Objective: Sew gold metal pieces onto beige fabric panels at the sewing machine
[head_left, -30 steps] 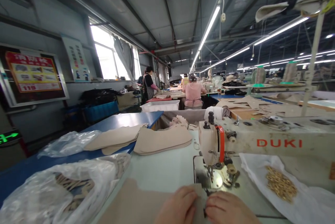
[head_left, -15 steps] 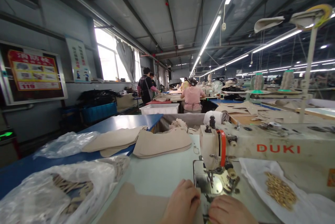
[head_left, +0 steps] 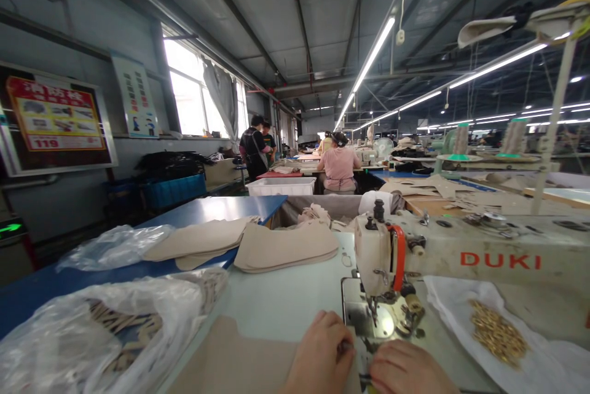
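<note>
before the sewing machine (head_left: pixel 380 259), left hand (head_left: pixel 322 351) curls over a flat beige panel (head_left: pixel 244 360), right hand (head_left: pixel 410 369) just apart, grips unclear; crinkled plastic bag (head_left: pixel 50 326) well left of it.

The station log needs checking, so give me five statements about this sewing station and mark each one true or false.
1. The left hand is on a flat beige piece. True.
2. The lettering on the sewing machine is blue. False: it is orange-red.
3. Small gold-coloured parts lie on white material to the right of the needle. True.
4. The open plastic bag at the lower left of the picture holds gold-coloured parts. False: beige strips show in its opening.
5. The person in the pink top ahead faces the camera. False: that person is seen from behind.
</note>
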Available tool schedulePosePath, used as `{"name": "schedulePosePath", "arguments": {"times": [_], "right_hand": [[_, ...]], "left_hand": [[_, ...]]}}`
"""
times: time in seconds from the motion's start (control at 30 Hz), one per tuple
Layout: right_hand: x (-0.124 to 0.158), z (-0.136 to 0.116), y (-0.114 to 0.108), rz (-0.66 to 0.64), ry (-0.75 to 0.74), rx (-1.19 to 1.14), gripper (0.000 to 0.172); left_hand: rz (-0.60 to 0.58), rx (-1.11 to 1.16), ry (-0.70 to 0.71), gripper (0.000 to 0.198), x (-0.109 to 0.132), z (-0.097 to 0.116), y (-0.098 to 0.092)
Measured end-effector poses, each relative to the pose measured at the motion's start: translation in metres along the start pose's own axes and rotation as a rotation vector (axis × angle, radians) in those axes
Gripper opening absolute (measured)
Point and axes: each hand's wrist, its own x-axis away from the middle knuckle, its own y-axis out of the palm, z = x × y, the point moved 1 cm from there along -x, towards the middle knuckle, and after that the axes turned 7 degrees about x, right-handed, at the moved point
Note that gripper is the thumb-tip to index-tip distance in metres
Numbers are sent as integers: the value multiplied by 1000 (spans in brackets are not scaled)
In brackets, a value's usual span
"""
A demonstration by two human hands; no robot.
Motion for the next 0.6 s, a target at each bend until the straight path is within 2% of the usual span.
{"name": "schedulePosePath", "arguments": {"times": [0.27, 0.6], "right_hand": [[-2, -4, -6, -34, 21, -4, 36], [-1, 0, 5, 27, -12, 44, 41]], "left_hand": [[-2, -18, 32, 18, 0, 2, 1], [-7, -24, -12, 19, -3, 1, 1]]}}
